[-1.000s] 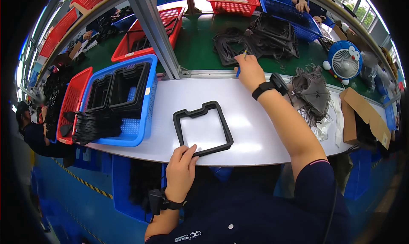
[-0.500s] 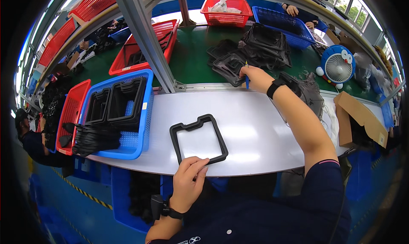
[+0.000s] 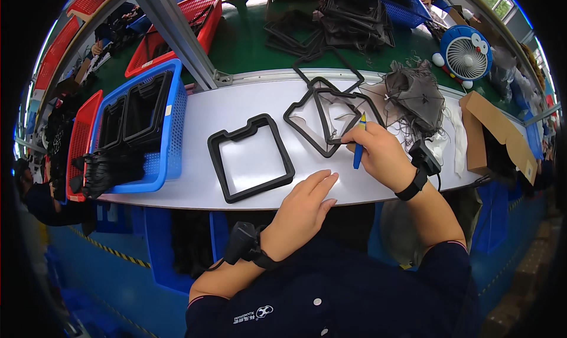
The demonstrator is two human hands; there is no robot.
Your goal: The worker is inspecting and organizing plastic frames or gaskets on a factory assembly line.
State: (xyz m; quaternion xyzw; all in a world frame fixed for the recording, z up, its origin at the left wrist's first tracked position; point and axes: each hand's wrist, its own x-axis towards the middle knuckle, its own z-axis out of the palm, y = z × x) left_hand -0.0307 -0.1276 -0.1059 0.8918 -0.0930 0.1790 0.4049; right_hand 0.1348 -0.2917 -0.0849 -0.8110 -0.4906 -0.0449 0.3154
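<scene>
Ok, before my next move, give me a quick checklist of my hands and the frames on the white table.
1. Left hand holding nothing: ok, its fingers are apart from the frames.
2. Right hand holding the blue tool: ok.
3. Firm pinch on a meshed frame: cannot tell; the right fingers are at its corner, but the grip is partly hidden.
4. Meshed frames separated: not ok, they overlap one another.
5. Plain black frame apart from the meshed ones: ok, it lies to their left with a gap.
6. Tool tip covered or blunt: cannot tell, too small.
</scene>
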